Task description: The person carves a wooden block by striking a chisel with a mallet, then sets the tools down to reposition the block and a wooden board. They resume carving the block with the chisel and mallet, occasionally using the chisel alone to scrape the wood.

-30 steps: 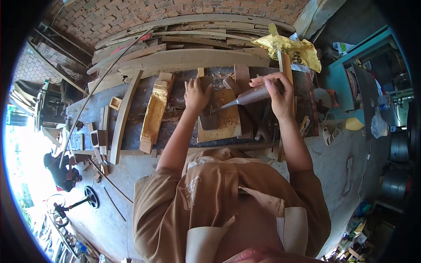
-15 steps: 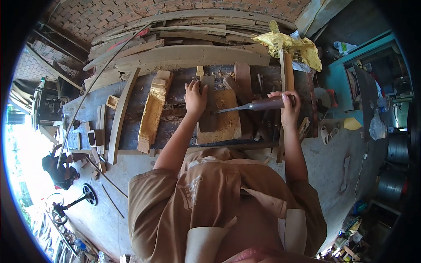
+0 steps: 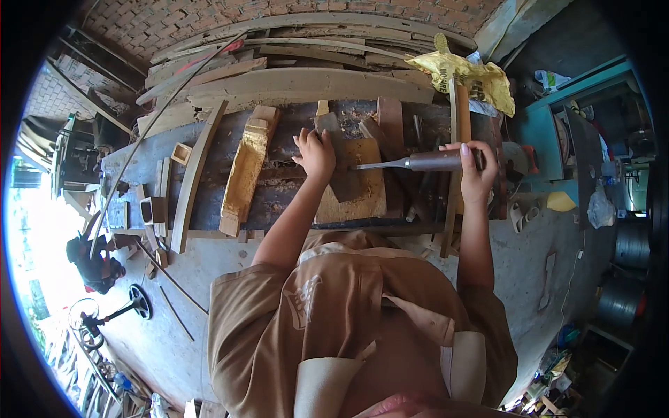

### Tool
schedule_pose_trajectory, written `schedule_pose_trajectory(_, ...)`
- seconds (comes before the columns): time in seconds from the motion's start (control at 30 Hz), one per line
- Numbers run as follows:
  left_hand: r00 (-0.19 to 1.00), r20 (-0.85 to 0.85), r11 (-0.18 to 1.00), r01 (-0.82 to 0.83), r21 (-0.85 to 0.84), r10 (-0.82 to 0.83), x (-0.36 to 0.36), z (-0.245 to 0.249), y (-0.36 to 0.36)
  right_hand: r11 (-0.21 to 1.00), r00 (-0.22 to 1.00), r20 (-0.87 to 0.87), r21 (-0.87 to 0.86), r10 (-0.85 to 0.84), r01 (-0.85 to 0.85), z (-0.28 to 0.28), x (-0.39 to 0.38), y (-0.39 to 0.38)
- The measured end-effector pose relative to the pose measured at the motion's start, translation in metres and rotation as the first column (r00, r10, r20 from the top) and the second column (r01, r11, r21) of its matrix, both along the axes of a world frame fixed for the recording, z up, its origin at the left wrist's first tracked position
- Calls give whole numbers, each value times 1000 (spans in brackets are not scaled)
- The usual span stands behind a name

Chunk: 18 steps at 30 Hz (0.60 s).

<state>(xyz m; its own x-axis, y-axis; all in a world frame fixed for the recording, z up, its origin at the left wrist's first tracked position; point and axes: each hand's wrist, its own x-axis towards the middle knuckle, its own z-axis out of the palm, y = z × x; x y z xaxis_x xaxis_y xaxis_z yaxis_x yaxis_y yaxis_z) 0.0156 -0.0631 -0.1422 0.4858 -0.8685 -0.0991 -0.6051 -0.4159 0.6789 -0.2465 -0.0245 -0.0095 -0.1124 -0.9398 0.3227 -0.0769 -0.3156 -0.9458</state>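
Chisel [image 3: 435, 162]: we see it lying crosswise, its long axis side to side, its tip at the dark block's right-hand part (contact there is too small to judge).
Dark block [image 3: 343, 177]: it lies over the pale board [image 3: 373, 200], just beside our left fingers, its length running away from us.
Right hand [image 3: 475, 173]: nearer the handle, our fingers closed around its end; the steel reaches leftward from them.
Left hand [image 3: 318, 156]: our fingers are apart, at the block's left side.
Bench [image 3: 279, 202]: underneath all these.
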Motion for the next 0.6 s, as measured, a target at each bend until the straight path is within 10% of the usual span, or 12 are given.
schedule_pose_trajectory(0.6, 998, 67, 1000, -9, 23, 8, -1, 3, 1, 999, 993, -116, -49, 1, -7, 16, 11, 0)
